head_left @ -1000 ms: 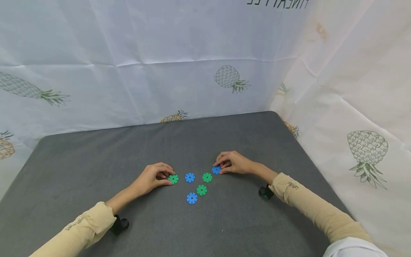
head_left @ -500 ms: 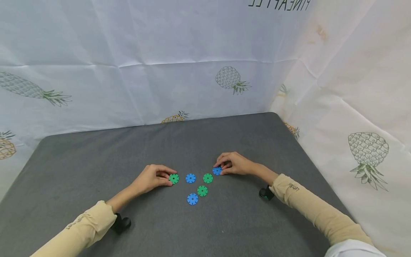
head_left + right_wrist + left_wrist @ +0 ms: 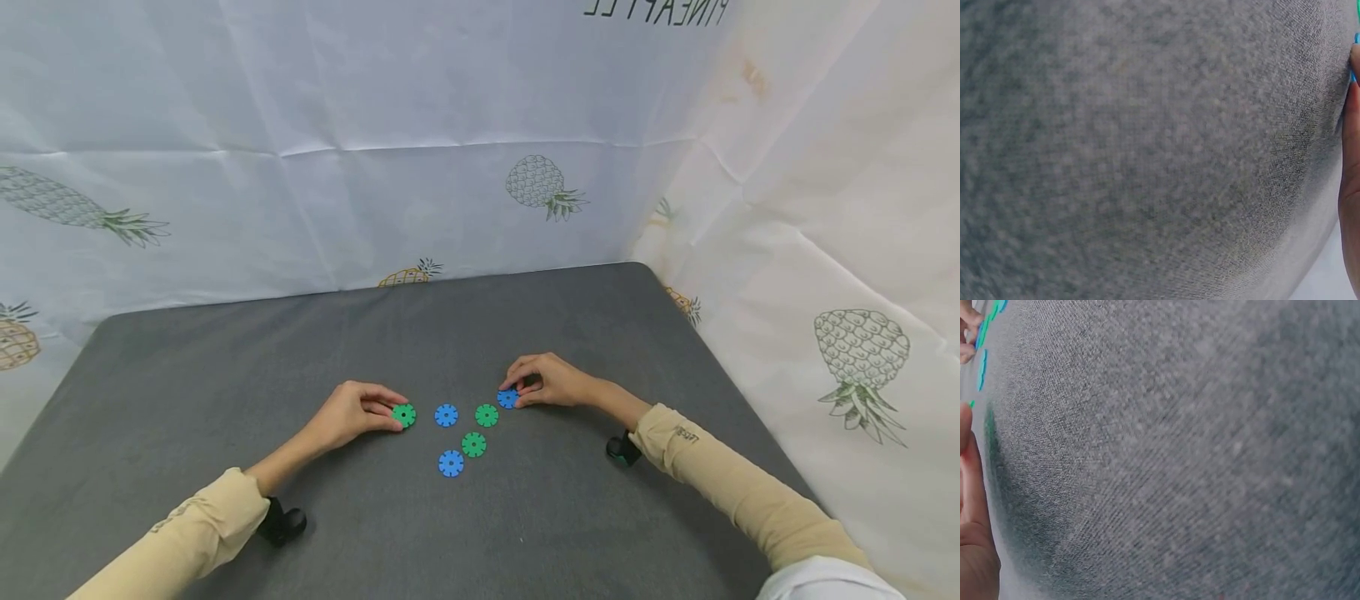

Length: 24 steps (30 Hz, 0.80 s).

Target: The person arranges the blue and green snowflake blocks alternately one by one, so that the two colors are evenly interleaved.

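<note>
In the head view my left hand (image 3: 354, 414) pinches a green notched disc (image 3: 404, 416) between thumb and fingers, at the left end of a row. My right hand (image 3: 550, 381) grips a blue notched disc (image 3: 507, 399) at the row's right end, its fingers over the upper edge. Between them lie a blue disc (image 3: 446, 415) and a green disc (image 3: 487, 415). Nearer to me are another green disc (image 3: 474, 444) and a blue disc (image 3: 451, 463). The left wrist view catches my left thumb (image 3: 974, 494) at its edge; the right wrist view shows part of my right hand (image 3: 1351, 162).
A dark grey cloth (image 3: 600, 517) covers the table under everything. White sheets printed with pineapples (image 3: 412, 200) hang behind the table and along its right side. A black wrist device (image 3: 283, 523) sits under the left forearm, another (image 3: 622, 450) under the right.
My left hand has shifted slightly left with the green disc, widening the gap to the blue disc beside it. The right hand and the other discs stay in place.
</note>
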Each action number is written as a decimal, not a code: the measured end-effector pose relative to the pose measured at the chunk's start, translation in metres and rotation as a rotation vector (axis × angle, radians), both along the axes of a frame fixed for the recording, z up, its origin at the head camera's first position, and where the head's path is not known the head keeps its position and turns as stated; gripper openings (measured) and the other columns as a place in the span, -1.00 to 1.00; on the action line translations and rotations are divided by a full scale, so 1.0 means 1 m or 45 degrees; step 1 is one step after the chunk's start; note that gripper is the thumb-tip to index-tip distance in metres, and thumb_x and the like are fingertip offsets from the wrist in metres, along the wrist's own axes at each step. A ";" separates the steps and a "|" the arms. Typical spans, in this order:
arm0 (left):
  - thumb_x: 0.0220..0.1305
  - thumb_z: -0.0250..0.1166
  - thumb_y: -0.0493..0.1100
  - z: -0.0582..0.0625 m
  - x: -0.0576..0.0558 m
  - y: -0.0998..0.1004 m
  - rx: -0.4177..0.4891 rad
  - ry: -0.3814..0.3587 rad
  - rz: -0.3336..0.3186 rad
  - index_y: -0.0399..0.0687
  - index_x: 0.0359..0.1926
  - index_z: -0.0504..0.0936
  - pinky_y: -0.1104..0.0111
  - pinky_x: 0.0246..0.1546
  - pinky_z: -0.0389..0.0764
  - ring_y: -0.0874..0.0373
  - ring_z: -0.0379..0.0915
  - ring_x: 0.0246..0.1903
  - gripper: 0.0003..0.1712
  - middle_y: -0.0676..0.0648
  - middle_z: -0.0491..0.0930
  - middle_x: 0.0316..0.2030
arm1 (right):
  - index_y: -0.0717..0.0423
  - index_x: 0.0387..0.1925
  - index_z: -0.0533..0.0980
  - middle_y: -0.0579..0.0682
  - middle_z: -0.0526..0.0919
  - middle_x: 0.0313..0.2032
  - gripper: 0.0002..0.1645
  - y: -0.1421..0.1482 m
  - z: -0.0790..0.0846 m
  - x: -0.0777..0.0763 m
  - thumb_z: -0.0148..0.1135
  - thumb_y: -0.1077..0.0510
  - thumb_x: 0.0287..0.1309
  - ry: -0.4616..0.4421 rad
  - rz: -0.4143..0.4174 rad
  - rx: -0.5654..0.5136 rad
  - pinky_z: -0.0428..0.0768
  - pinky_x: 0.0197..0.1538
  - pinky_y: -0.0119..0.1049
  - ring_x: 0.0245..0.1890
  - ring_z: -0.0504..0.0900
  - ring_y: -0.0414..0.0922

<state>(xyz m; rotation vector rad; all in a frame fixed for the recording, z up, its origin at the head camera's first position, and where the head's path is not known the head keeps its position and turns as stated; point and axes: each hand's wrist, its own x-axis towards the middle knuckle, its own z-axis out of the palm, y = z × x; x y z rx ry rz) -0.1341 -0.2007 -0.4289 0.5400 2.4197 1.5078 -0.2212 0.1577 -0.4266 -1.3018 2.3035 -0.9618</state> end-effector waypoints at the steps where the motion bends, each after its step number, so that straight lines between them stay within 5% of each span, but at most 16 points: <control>1: 0.03 0.47 -0.29 0.000 0.000 0.000 0.014 -0.023 0.009 -0.30 -0.07 0.68 0.42 -0.29 0.61 0.24 0.64 -0.29 -0.62 -0.17 0.70 -0.23 | 0.21 -0.04 0.64 0.06 0.60 -0.09 -0.64 0.000 0.000 0.000 0.39 0.22 0.08 0.004 0.002 -0.003 0.59 -0.19 -0.39 -0.26 0.54 -0.16; 15: 0.02 0.45 -0.37 0.002 -0.003 0.005 0.270 -0.134 0.147 -0.45 -0.12 0.65 0.37 -0.27 0.64 0.21 0.67 -0.32 -0.64 -0.32 0.67 -0.17 | 0.21 -0.05 0.64 0.05 0.60 -0.10 -0.64 0.003 -0.002 -0.001 0.39 0.22 0.07 -0.031 0.005 -0.031 0.61 -0.19 -0.37 -0.25 0.54 -0.17; 24: 0.03 0.43 -0.41 -0.001 -0.010 0.001 0.400 -0.124 0.165 -0.56 -0.10 0.60 0.36 -0.26 0.64 0.21 0.67 -0.32 -0.61 -0.18 0.71 -0.26 | 0.20 -0.04 0.64 0.04 0.60 -0.08 -0.63 0.003 -0.003 -0.001 0.39 0.22 0.07 -0.009 0.034 -0.044 0.60 -0.18 -0.38 -0.24 0.55 -0.22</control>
